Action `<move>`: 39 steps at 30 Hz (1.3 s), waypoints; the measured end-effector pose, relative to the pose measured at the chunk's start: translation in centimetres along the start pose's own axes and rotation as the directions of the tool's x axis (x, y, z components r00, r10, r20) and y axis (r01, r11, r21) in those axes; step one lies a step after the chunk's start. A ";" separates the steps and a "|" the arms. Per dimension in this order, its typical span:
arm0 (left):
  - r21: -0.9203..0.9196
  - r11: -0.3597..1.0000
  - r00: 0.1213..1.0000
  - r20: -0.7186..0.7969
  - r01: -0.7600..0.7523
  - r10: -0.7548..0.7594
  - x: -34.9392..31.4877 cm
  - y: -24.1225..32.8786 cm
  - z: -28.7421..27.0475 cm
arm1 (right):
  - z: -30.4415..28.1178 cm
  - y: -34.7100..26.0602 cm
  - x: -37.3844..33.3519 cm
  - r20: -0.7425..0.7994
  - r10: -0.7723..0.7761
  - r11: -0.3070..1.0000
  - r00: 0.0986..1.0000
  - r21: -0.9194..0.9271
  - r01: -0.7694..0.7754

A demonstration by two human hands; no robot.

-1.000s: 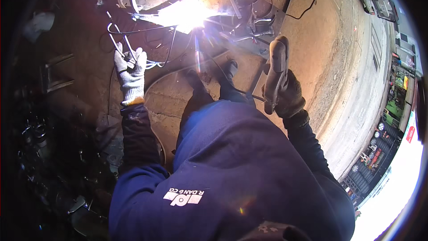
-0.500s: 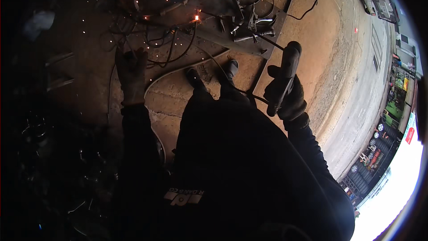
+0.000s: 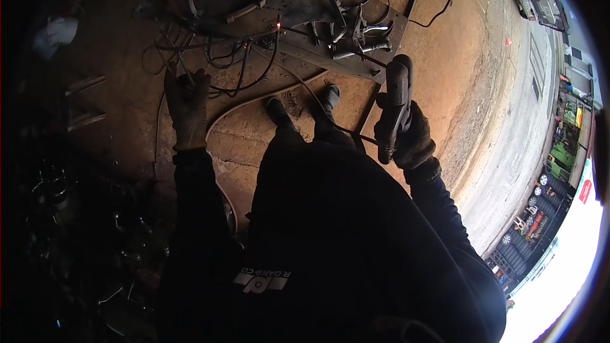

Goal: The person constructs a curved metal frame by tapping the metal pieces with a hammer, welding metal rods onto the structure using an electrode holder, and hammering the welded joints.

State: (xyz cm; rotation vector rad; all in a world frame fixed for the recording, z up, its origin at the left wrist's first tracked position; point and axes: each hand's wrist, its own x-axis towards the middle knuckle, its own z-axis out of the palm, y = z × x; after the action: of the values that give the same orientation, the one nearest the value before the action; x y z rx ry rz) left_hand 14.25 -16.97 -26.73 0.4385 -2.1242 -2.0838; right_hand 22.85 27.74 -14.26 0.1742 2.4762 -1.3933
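Note:
My gloved right hand (image 3: 410,140) is wrapped round a dark welding electrode holder (image 3: 398,86), right of my legs. A thin welding rod (image 3: 372,58) runs from the holder toward the upper left, partly lost among metal pieces. A small glowing spot (image 3: 278,25) shows on the metalwork at the upper middle. My gloved left hand (image 3: 187,105) is raised at the left with its fingers curled, beside a tangle of dark cables and thin rods (image 3: 181,47). What it grips is too dark to make out.
A steel plate (image 3: 305,54) carries curved metal pieces (image 3: 375,28). A pale cable (image 3: 238,105) crosses the brown floor near my feet (image 3: 330,96). Dark metal items (image 3: 57,184) crowd the lower left. On the right lies a road (image 3: 508,133) with a parked vehicle (image 3: 537,3).
The bright glow and flying sparks have died down to a small red spot. My right hand has tilted the electrode holder more upright and shifted it slightly left. My left hand has barely moved.

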 end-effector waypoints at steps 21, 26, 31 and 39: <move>-0.043 0.999 0.998 -0.068 0.009 -0.012 0.2 -0.4 0.6 | 0.0 -1.2 0.8 -0.019 -0.014 0.998 1.000 -0.062 0.013; -0.159 0.976 0.976 -0.137 0.146 -0.168 0.6 -1.9 0.5 | -0.3 -1.6 0.0 -0.005 0.063 0.995 0.998 -0.083 -0.063; 0.099 0.992 0.995 0.055 0.073 -0.078 -0.3 -7.2 -2.3 | -0.1 -1.5 0.0 -0.043 0.146 0.971 0.988 0.196 -0.135; -0.261 0.925 0.959 0.027 0.278 -0.281 -4.3 1.7 3.1 | 0.5 0.0 0.4 -0.044 -0.106 0.985 0.993 -0.138 0.100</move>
State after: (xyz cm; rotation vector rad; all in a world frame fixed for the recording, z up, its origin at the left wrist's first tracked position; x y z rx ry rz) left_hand 17.23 -12.68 -24.65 0.7524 -1.8297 -2.4654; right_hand 22.58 27.29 -14.68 0.0534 2.6457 -1.2673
